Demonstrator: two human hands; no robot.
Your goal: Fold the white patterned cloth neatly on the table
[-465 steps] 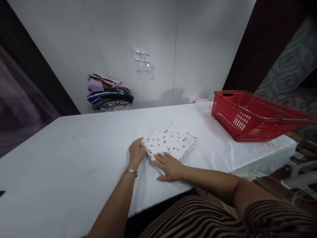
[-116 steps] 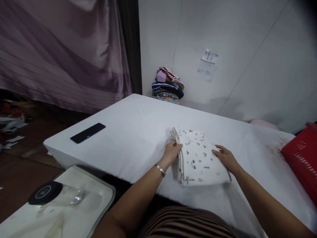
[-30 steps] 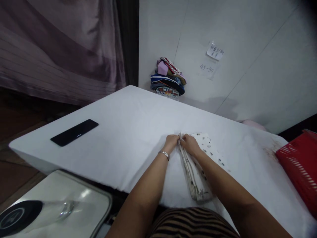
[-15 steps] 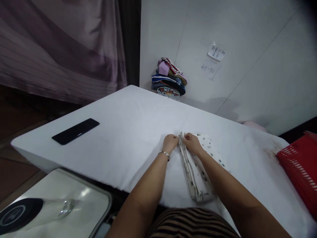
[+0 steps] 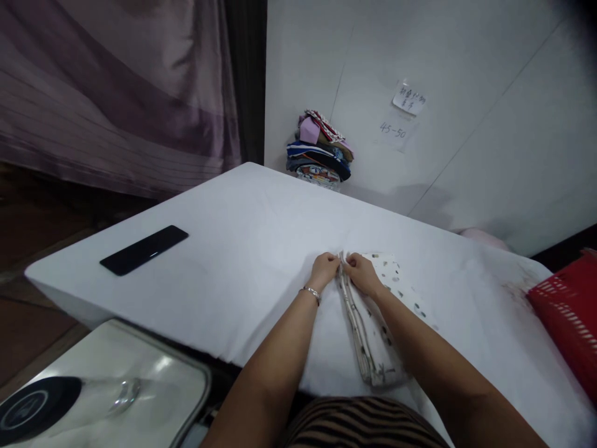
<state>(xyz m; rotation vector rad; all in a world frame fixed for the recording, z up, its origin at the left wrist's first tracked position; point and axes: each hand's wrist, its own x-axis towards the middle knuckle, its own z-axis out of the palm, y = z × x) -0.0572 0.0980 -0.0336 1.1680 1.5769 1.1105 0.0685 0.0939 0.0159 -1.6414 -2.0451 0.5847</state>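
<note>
A white cloth with small dark printed spots lies folded in layers on the white-covered table. My left hand pinches the far end of its layered left edge. Just to the right, my right hand is closed on the same end of the cloth, fingertips close to those of the left. Part of the cloth spreads out flat beyond my right forearm, which hides some of it. The cloth's near end rests close to the table's front edge.
A black phone-like slab lies on the table's left. Folded clothes are stacked by the wall at the back. A red slotted basket stands at right. Front left, a pale surface bears a bottle with a dark round end.
Both hands stay at the far end of the cloth, their fingers shifting only slightly. The whole view has moved a little.
</note>
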